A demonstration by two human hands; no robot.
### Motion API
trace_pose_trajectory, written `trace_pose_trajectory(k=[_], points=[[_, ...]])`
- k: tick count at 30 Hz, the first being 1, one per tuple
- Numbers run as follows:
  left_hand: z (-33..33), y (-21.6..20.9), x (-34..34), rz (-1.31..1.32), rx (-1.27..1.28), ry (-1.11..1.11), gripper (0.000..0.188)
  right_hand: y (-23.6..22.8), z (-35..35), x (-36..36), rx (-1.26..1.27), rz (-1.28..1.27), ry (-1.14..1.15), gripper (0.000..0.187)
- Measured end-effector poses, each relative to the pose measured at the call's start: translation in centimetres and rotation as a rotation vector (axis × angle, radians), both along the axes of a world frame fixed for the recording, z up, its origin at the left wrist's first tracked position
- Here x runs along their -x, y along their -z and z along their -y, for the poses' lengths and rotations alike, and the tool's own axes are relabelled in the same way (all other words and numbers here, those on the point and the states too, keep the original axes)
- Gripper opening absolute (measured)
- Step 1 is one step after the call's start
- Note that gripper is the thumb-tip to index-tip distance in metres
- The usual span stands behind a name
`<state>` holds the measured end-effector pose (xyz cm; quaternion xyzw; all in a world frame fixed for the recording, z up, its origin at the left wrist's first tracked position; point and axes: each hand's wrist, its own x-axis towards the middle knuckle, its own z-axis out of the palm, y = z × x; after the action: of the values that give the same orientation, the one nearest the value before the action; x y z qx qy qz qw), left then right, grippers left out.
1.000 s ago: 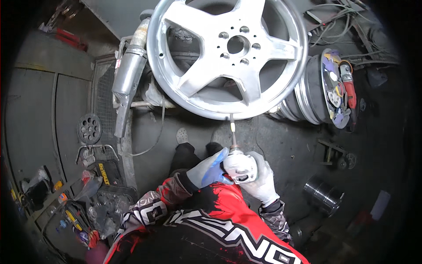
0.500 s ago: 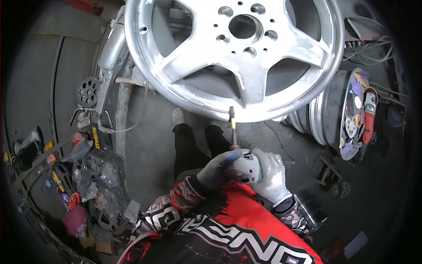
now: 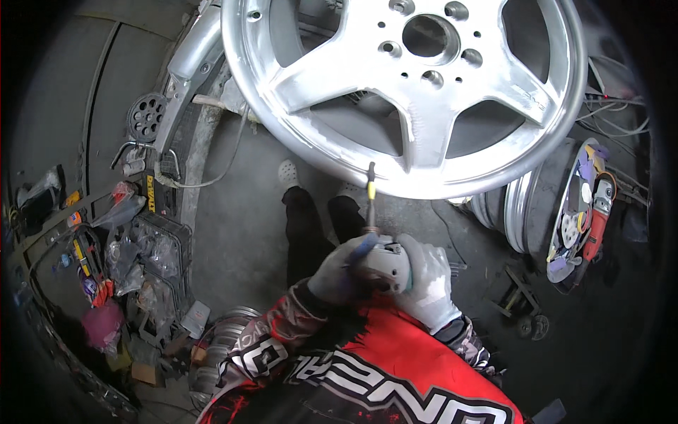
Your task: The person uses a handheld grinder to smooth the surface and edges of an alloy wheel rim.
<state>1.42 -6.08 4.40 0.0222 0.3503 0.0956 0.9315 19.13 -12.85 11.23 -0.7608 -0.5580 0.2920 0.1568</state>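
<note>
A silver alloy wheel with broad spokes fills the top of the view, face up, its lip brushed bright and marked with pale streaks. Below its near edge I hold a grey die grinder with both gloved hands. My left hand wraps the tool's left side, the thumb side stained blue. Around the right side closes my right hand. From the grinder a long thin shank with a yellow band runs forward to a dark tip, which lies at the wheel's near lip, left of the nearest spoke. Actual contact is hard to judge.
On the right another wheel carries a round board of sanding discs and a red angle grinder. A small wheeled stand sits below. Plastic bags and tools crowd the left. A hose trails near the metal frame.
The wheel has shifted right in the view. Against it, the grinder's tip is farther left along the lip from the nearest spoke. Both hands keep their hold on the die grinder.
</note>
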Motion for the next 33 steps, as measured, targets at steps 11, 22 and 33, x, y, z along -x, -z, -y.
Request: trace_pose_trajectory(k=[11, 22, 33], points=[[-0.6, -0.4, -0.5, 0.118, -1.004, -0.019, 0.048, -0.3, 0.4, 0.0, -0.034, -0.051, 0.038, 0.06], [-2.1, -3.6, -1.2, -0.049, -0.394, 0.167, 0.047, -2.7, 0.3, 1.1, 0.043, -0.057, 0.129, 0.063], [-8.0, -5.4, 2.9, -0.23, -0.583, 0.027, 0.053, -2.5, -7.0, 4.4, -0.075, -0.287, 0.07, 0.063]])
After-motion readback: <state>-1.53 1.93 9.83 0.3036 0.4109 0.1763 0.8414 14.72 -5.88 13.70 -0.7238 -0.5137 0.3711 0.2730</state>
